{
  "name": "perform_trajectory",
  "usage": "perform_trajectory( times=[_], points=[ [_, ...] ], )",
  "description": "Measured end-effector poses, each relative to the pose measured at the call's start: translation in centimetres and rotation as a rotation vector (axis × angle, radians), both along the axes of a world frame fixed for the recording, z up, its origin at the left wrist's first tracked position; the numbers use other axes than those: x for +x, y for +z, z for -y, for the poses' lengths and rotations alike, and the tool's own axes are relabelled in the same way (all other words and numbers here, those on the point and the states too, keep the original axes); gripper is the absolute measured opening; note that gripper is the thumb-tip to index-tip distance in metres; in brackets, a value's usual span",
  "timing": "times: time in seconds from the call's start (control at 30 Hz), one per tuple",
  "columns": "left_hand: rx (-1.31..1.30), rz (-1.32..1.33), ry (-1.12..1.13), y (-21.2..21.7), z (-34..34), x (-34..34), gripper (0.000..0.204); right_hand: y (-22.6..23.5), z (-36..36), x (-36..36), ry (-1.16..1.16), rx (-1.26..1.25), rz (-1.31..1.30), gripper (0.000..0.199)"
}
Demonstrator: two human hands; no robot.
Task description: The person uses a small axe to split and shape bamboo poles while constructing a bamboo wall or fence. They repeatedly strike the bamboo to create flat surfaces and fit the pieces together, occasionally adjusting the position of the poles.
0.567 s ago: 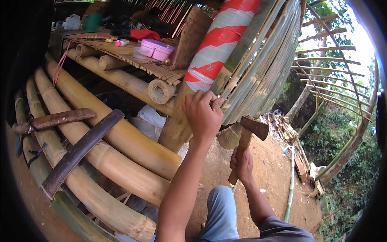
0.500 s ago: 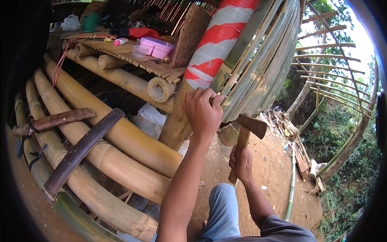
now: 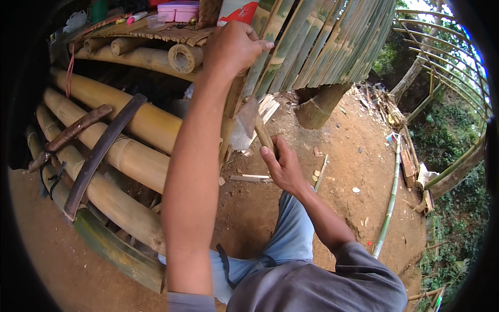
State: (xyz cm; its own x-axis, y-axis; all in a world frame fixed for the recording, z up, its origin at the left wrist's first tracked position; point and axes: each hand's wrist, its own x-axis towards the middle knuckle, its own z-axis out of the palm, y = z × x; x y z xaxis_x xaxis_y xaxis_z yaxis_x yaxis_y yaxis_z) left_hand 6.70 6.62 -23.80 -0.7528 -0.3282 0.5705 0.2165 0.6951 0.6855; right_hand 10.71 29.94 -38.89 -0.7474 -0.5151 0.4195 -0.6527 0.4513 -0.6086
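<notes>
Grip of the right hand (image 3: 285, 165) is closed around the handle of the axe (image 3: 265, 134), at the middle of the frame, thumb laid along the wood. Half a second ago the axe was further right, its head turned right below the slats (image 3: 325, 44); now the handle slants up and left, and the head, partly hard to make out, sits near the post (image 3: 239, 10), below the left hand (image 3: 228, 49). This seems to leave the axe lowered, clear of the slats' face.

With its fingers bent, the left hand stays at the slats' left edge, upper middle of the frame; whether it pinches anything small there cannot be told.

Part of the change is the view itself, which has tipped down: the worktop (image 3: 171, 36) and pink box (image 3: 179, 11) are pushed to the top edge. At left, the dark curved strip (image 3: 105, 151) lies unmoved across the poles (image 3: 140, 162).
</notes>
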Motion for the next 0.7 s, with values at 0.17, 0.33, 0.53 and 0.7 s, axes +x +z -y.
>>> perform_trajectory(
  times=[0.17,0.33,0.53,0.7],
  points=[
    [-0.214,-0.033,0.028,1.2,-0.2,0.1,0.034,1.7,1.8,-0.3,0.04,0.058,-0.016,0.045],
    [-0.268,-0.03,0.047,1.8,-0.7,0.5,0.037,0.5,2.1,-2.1,0.045,0.059,-0.114,0.045],
    [-0.217,-0.037,0.045,1.3,-0.8,0.6,0.035,-1.1,1.3,-1.2,0.075,-0.068,0.094,0.045],
    [-0.141,-0.016,0.021,0.6,-1.3,0.7,0.036,-5.7,-0.5,-1.5,0.165,-0.328,0.477,0.047]
  ],
)
